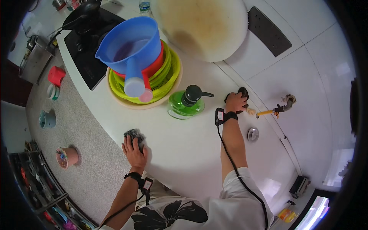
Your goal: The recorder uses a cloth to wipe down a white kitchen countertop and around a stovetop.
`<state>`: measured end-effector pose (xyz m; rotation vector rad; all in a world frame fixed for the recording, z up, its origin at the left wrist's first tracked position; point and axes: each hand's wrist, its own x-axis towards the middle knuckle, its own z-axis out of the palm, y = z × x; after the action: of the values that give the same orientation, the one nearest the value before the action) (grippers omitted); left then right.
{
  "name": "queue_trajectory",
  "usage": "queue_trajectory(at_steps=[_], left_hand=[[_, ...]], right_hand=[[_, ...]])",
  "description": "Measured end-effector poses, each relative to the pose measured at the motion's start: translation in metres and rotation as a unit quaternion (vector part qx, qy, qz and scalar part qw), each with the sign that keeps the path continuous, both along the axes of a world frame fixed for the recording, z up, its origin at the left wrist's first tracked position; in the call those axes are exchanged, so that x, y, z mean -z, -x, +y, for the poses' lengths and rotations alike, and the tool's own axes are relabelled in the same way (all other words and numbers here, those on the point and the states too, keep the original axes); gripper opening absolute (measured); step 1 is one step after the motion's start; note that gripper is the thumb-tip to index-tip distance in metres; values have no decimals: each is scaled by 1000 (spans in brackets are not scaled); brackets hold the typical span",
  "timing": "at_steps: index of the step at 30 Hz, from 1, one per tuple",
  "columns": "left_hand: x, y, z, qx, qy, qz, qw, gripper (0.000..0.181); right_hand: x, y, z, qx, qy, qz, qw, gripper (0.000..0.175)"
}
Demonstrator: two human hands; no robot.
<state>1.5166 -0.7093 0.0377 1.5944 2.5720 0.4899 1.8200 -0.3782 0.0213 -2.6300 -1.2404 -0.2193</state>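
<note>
My left hand (134,153) rests on a dark, fuzzy scouring pad (135,133) at the front edge of the white countertop (184,149). Close to the wall, my right hand (236,102) grips a black object (243,92), mostly covered by my fingers, so its kind is unclear. Between the hands stands a green pump bottle (185,105) with a black pump head. Beyond it, a blue dipper (129,43) sits on a red dipper (155,66), stacked in yellow-green baskets (174,77) within a pale basin (129,105).
A round cutting board (207,26) leans at the back by a dark socket strip (268,31). A wok (82,13) stands on the black cooktop (86,49). Right of my arm are a yellow-handled valve pipe (266,112) and a round metal cap (253,134). A pink bucket (67,157) stands on the floor.
</note>
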Motion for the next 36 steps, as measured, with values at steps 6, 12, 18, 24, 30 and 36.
queue_trajectory(at_steps=[6,12,18,24,30,36], left_hand=[[0,3,-1,-3,2,-2,1000,48],[-1,1,1,1,5,5,1000,49],[-3,2,-1,7,-4,11,1000,49],[-1,-1,2,9,4,11,1000,49],[-2,2,0,8,1,11,1000,49],[-5,1,0,15,8,20,1000,50]], right_hand=[[4,-8,-26,-455,-33,-17,889,37],[8,-20,-31,-191,-81,-45,977,47],[3,-6,0,44,6,21,999,44],[9,1,-12,-233,-44,-16,971,35],[11,20,-80,-426,-67,-6,902,39],[10,-10,-65,-225,-28,-22,974,48]])
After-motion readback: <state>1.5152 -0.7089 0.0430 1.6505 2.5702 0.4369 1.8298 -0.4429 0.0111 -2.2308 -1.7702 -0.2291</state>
